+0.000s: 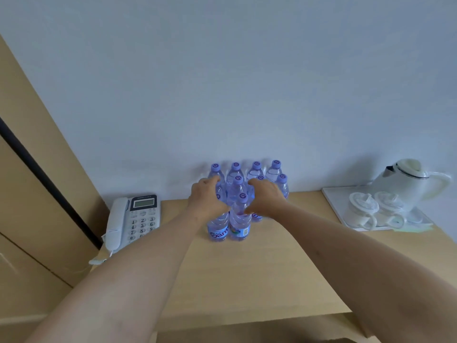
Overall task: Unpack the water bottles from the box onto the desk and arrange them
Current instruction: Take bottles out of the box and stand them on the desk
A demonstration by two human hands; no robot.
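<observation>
Several clear water bottles (239,219) with purple caps and blue labels stand upright in a tight cluster on the wooden desk (247,268), against the wall. My left hand (206,198) wraps around a bottle on the cluster's left side, covering its cap. My right hand (265,198) grips a bottle on the right side of the cluster, fingers curled over its top. One front bottle with a visible cap stands between my two hands. The box is not in view.
A white desk phone (134,219) lies left of the bottles. At the right, a white tray (331,194) carries a white kettle (405,184) and two cups (363,214). A tan wooden panel stands at the far left.
</observation>
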